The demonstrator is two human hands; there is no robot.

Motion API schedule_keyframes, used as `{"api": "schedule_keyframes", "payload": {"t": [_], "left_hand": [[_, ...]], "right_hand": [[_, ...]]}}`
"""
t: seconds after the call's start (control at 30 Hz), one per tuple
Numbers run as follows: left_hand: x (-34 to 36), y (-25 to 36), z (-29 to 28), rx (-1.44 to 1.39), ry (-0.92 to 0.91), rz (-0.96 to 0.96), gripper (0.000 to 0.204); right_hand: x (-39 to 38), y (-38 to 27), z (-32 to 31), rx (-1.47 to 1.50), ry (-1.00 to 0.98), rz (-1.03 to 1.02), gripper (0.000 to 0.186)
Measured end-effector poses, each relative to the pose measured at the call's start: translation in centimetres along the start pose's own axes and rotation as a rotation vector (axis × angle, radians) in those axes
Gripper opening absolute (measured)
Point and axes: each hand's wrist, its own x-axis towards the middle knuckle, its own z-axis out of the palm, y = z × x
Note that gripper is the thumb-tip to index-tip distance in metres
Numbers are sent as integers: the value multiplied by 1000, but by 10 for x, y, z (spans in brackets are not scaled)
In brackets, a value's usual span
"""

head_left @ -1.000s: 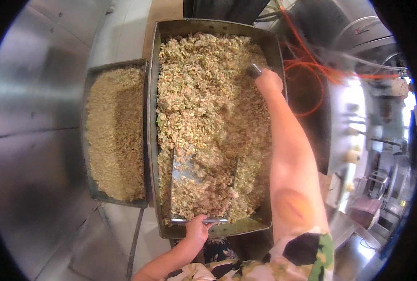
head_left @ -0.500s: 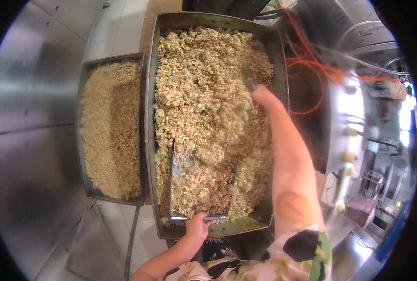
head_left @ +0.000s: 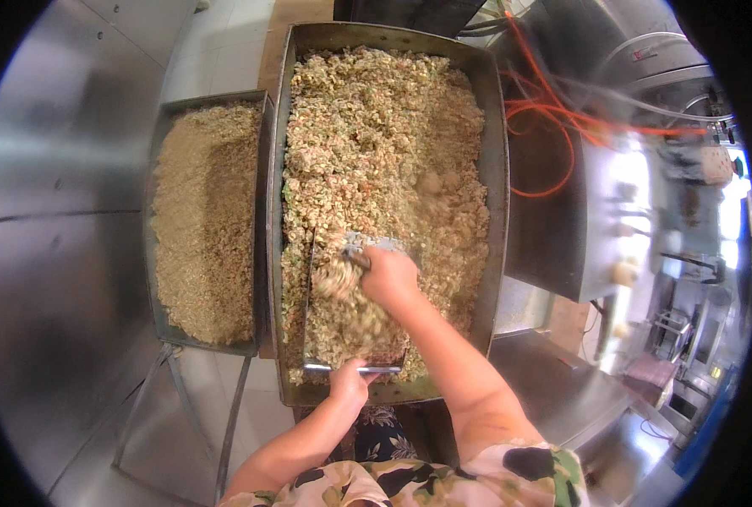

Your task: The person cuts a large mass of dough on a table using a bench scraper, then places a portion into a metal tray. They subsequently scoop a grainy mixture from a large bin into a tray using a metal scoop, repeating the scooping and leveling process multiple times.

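Observation:
A large deep metal trough (head_left: 497, 220) stands before me, filled with a crumbly, chopped beige mixture (head_left: 359, 127) flecked with green and pink. A smaller metal tray (head_left: 384, 369) lies on the mixture at the near end, heaped with the same stuff. My left hand (head_left: 349, 387) is closed on that tray's near rim. Over the tray, my right hand (head_left: 390, 275) is closed round the dark handle of a scoop (head_left: 356, 257). The scoop's head is hidden or blurred, and blurred mixture falls beneath it onto the tray.
To the left stands a narrower metal trough (head_left: 262, 211) with finer tan crumbs. A steel wall (head_left: 54, 279) rises at far left. Orange hose (head_left: 568, 160) lies coiled on the right, above a steel counter (head_left: 553, 389).
My right hand has swung from the trough's right side, nearer and leftward, over the tray with the scoop. More mixture covers the tray. My left hand has kept its hold.

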Motion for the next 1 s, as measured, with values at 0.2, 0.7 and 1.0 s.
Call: {"api": "schedule_keyframes", "payload": {"t": [0.2,0.7,1.0], "left_hand": [[-10,3,8,-4,-3,2,12],[0,-13,-12,-24,-26,-16,25],[16,-16,-18,6,-51,-28,19]], "right_hand": [[-5,6,-45,-133,-53,-177,35],[253,-5,-119,-322,-49,-93,32],[209,22,-97,16,-238,189,26]]}}
